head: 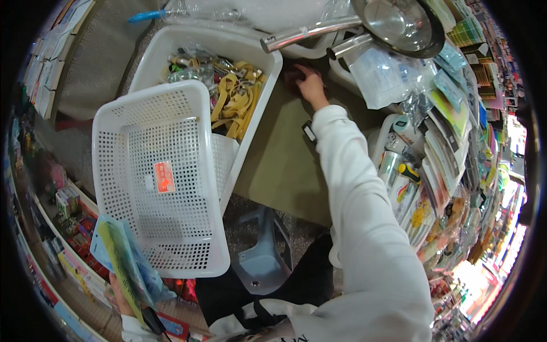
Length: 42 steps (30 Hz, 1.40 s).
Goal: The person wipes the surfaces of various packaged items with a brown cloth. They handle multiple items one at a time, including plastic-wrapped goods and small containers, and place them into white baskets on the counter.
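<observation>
My left hand (121, 295), at the lower left, is closed around a blue and yellow-green flat package (124, 256) in clear plastic. Beside it stands a white perforated plastic basket (171, 154) with a red label. That basket overlaps a larger white plastic basket (143, 72) holding yellow straps (235, 98) and bagged small goods. My right hand (311, 85) reaches down at the far end of the olive-green surface (282, 166), over a dark reddish thing that is too dim to name. Whether its fingers hold that thing cannot be told.
Steel pans (397, 25) with tubular handles lie at the upper right, over plastic-bagged goods (380, 77). Packed merchandise (444, 158) crowds the right side. A grey-blue plastic stool (263, 265) stands between my legs. Shelves with boxed goods (81, 273) line the left.
</observation>
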### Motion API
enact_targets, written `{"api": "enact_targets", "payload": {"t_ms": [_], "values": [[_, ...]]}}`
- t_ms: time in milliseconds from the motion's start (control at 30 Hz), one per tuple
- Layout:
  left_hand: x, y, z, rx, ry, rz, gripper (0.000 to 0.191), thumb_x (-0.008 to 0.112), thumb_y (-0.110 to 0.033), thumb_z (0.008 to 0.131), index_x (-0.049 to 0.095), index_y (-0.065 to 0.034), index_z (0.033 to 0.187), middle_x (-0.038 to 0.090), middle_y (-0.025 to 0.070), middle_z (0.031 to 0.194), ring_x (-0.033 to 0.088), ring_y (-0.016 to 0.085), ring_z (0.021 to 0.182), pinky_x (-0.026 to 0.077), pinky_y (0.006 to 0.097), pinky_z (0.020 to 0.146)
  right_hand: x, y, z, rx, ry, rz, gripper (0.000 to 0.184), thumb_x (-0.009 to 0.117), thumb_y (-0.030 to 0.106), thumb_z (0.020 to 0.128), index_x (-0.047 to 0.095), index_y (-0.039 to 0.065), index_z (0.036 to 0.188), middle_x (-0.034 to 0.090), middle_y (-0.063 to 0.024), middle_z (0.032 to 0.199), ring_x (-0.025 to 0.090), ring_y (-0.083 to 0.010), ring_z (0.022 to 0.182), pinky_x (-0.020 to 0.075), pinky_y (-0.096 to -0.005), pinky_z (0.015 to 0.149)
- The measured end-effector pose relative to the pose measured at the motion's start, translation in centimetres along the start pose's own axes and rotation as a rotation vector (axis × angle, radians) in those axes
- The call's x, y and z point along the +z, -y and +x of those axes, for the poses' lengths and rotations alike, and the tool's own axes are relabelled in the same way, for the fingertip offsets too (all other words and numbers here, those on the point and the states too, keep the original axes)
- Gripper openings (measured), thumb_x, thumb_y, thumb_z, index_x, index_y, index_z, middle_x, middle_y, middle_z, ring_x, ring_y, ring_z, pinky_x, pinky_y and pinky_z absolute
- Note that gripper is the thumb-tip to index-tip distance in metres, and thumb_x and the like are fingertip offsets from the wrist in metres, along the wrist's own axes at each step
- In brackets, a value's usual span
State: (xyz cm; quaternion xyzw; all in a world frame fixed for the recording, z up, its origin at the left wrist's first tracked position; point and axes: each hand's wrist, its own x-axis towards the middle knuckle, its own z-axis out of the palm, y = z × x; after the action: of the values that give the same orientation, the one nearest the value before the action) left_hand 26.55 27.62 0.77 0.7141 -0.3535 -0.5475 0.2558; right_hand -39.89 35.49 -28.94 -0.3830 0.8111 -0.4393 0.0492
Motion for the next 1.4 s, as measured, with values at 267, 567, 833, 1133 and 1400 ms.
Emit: {"api": "enact_targets", "payload": {"t_ms": [267,567,833,1133,1400], "values": [[-1.7,-0.2,1.5,-0.047,0.313,0.063,0.03,0.046,-0.031,0.099,0.054,-0.009,0.118,0.061,0.0043,0.1,0.06,0.017,0.083,0.053,0.0312,0.07,-1.0,14.6,-22.9,0.004,0.443,0.067,0.024,0.063,0.006,0.063,0.067,0.015,0.086,0.063,-0.0052,0.097,0.054,-0.0287,0.104,0.0419,-0.0443,0.089],[0.2,-0.9,-0.9,-0.051,-0.031,0.032,0.035,0.048,-0.026,0.096,0.044,-0.0092,0.127,0.057,0.0052,0.097,0.059,0.016,0.077,0.051,0.03,0.065,-6.7,1.3,-13.9,0.373,-0.242,-0.295,0.035,0.058,-0.001,0.074,0.066,0.012,0.105,0.06,-0.0129,0.113,0.046,-0.0323,0.121,0.0333,-0.0438,0.1],[1.1,-5.0,-0.3,0.064,0.347,0.185,0.032,0.056,-0.014,0.091,0.051,-0.0025,0.12,0.062,0.0068,0.099,0.06,0.017,0.081,0.049,0.0282,0.071,-9.4,5.4,-18.4,0.302,-0.23,-0.149,0.027,0.053,-0.004,0.072,0.068,0.007,0.091,0.065,-0.0134,0.103,0.058,-0.033,0.102,0.0454,-0.0418,0.09],[3.7,-9.3,-2.9,0.358,0.272,0.299,0.033,0.061,-0.006,0.087,0.054,0.004,0.118,0.06,0.0104,0.111,0.057,0.018,0.096,0.044,0.0304,0.087,-5.8,11.1,-31.5,0.781,-0.126,-0.511,0.057,0.056,-0.001,0.075,0.052,0.019,0.128,0.045,-0.0185,0.136,0.037,-0.04,0.128,0.0316,-0.0507,0.104],[6.4,-13.7,-7.3,0.577,0.437,0.485,0.031,0.062,-0.003,0.086,0.057,0.0066,0.115,0.062,0.0106,0.111,0.056,0.017,0.098,0.042,0.0311,0.089,-9.5,1.3,-18.1,0.565,-0.353,-0.488,0.05,0.055,0.0,0.076,0.053,0.014,0.124,0.044,-0.0161,0.135,0.036,-0.0366,0.128,0.0318,-0.0524,0.1]]}}
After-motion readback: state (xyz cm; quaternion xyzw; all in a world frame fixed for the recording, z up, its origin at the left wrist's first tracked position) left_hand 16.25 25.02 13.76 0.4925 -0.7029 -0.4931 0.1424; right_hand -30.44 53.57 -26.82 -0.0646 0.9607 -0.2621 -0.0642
